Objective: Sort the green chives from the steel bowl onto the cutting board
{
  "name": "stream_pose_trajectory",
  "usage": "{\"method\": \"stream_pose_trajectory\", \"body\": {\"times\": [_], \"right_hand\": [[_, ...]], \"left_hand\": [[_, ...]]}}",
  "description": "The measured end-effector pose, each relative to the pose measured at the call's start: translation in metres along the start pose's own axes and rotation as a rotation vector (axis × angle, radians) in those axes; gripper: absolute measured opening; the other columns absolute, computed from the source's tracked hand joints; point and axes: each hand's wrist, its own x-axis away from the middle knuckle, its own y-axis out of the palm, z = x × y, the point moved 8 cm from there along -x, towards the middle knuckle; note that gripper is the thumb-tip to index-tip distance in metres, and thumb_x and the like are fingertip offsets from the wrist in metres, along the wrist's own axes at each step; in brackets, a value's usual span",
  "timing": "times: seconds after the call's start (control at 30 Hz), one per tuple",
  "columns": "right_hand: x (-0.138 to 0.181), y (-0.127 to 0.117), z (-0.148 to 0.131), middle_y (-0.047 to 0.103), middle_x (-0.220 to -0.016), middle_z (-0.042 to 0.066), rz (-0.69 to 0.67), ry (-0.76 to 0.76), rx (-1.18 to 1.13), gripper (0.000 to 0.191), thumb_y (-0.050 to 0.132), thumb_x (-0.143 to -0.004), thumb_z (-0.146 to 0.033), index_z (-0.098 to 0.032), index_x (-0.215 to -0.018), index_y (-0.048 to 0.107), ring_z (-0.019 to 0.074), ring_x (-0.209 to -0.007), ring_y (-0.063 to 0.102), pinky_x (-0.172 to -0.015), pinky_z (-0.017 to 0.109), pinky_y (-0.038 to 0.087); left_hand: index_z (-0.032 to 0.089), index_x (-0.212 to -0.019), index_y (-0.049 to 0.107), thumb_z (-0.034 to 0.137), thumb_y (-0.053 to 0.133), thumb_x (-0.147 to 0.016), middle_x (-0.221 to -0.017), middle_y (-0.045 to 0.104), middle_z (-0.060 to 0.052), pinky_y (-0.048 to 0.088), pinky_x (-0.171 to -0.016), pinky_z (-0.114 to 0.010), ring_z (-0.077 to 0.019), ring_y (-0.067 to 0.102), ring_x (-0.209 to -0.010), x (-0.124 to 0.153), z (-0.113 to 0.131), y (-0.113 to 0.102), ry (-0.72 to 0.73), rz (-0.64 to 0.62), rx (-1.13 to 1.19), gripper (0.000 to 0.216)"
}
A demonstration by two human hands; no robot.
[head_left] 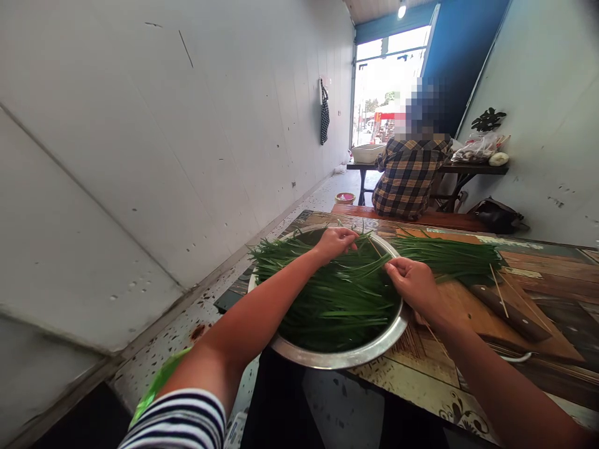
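A wide metal basin [341,357] sits on the table's near left corner, heaped with long green chive leaves [337,299]. My left hand [334,242] reaches over the far side of the basin, its fingers pinched on a few chive leaves. My right hand [412,282] is at the basin's right rim, fingers closed on chive leaves and what looks like a thin wooden skewer. A second bundle of chives [449,257] lies on the table to the right of the basin.
A wooden cutting board [472,312] lies right of the basin with a dark-handled knife [510,315] and thin skewers [498,290] on it. A person in a plaid shirt [409,178] sits beyond the table, back turned. A white wall [140,156] runs close on the left.
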Motion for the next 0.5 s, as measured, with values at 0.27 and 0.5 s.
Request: {"method": "stream_pose_trajectory", "body": {"times": [0.27, 0.5], "right_hand": [[0.0003, 0.0004, 0.0000, 0.067, -0.062, 0.003, -0.017, 0.027, 0.002, 0.028, 0.048, -0.076, -0.038, -0.018, -0.070, 0.065, 0.0145, -0.056, 0.058, -0.052, 0.024, 0.038], [-0.0004, 0.0004, -0.0005, 0.066, -0.060, 0.002, -0.003, 0.004, -0.004, 0.027, 0.047, -0.075, -0.038, -0.019, -0.069, 0.065, 0.0141, -0.054, 0.058, -0.051, 0.024, 0.037]], "left_hand": [[0.011, -0.089, 0.069, 0.030, 0.060, -0.077, -0.061, 0.066, -0.001, 0.034, -0.044, -0.018, -0.0037, 0.043, -0.042, -0.0012, -0.0004, 0.0003, 0.046, 0.009, -0.099, 0.024], [0.010, -0.079, 0.062, 0.023, 0.053, -0.081, -0.075, 0.070, -0.006, 0.042, -0.051, -0.018, -0.0064, 0.057, -0.052, -0.0002, -0.0019, -0.0017, 0.013, 0.050, -0.090, 0.017]]}}
